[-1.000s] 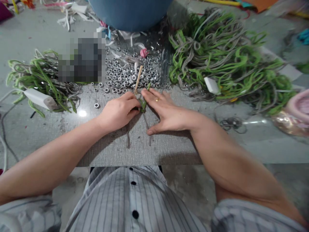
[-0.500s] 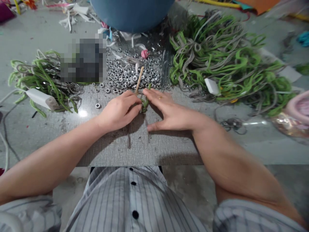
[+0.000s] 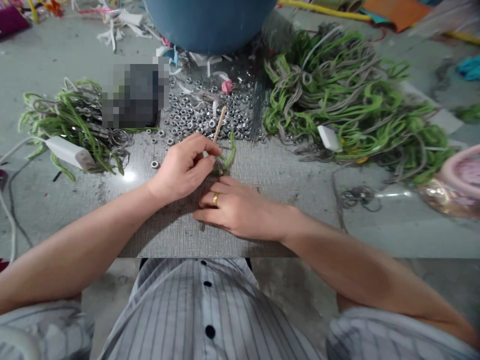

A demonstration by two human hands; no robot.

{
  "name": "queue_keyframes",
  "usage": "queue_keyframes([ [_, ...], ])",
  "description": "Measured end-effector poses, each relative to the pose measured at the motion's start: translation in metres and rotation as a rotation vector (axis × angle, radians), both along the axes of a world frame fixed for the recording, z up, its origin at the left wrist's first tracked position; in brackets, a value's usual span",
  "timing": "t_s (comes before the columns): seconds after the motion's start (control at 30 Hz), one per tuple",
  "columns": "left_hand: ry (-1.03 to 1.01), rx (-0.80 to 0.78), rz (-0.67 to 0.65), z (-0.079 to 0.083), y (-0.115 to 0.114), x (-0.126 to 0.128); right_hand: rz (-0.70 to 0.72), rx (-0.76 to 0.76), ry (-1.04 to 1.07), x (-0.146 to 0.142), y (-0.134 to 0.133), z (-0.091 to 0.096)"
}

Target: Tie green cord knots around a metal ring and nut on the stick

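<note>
My left hand [image 3: 183, 167] is closed, thumb and forefinger pinched on a short green cord [image 3: 231, 150] whose free end curves upward to the right. A thin wooden stick [image 3: 220, 123] rises from behind the left forefinger; its lower end is hidden. Just below, my right hand [image 3: 240, 207] rests low over the table, back upward, a gold ring on one finger. Its fingers are bent in under the cord's lower part, and what they grip is hidden. Metal nuts [image 3: 187, 120] lie scattered beyond both hands.
A blue tub [image 3: 210, 25] stands behind the nuts. On the right lies a large heap of green and grey cords [image 3: 337, 100]; a smaller cord bundle [image 3: 63, 110] with metal rings is on the left, near a white plug block [image 3: 70, 153]. The table's front edge [image 3: 262, 256] runs before me.
My right hand has moved down and left, toward me, and its spread fingers have bent in. The green cord's upper end now shows clear of it. My left hand has shifted only slightly.
</note>
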State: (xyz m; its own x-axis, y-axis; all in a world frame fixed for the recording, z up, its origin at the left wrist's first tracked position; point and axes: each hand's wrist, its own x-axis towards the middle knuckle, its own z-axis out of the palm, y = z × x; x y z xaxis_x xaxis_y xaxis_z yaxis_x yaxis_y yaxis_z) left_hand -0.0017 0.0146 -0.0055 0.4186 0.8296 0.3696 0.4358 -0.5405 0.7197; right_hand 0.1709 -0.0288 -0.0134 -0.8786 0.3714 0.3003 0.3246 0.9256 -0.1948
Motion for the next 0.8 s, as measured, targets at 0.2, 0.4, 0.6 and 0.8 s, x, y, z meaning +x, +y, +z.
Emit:
queue_keyframes([
  [0.2, -0.030, -0.221, -0.085, 0.008, -0.005, 0.001, -0.079, -0.167, 0.276, 0.004, 0.006, -0.004],
  [0.4, -0.154, -0.381, -0.222, 0.005, -0.005, 0.001, -0.535, -0.528, 0.736, 0.016, 0.017, -0.002],
  [0.6, -0.150, -0.395, -0.218, -0.003, -0.002, 0.004, -0.608, -0.651, 0.728, 0.015, 0.025, -0.009],
  [0.8, -0.058, -0.230, -0.126, -0.004, 0.001, 0.004, -0.567, -0.635, 0.730, 0.016, 0.024, -0.009],
])
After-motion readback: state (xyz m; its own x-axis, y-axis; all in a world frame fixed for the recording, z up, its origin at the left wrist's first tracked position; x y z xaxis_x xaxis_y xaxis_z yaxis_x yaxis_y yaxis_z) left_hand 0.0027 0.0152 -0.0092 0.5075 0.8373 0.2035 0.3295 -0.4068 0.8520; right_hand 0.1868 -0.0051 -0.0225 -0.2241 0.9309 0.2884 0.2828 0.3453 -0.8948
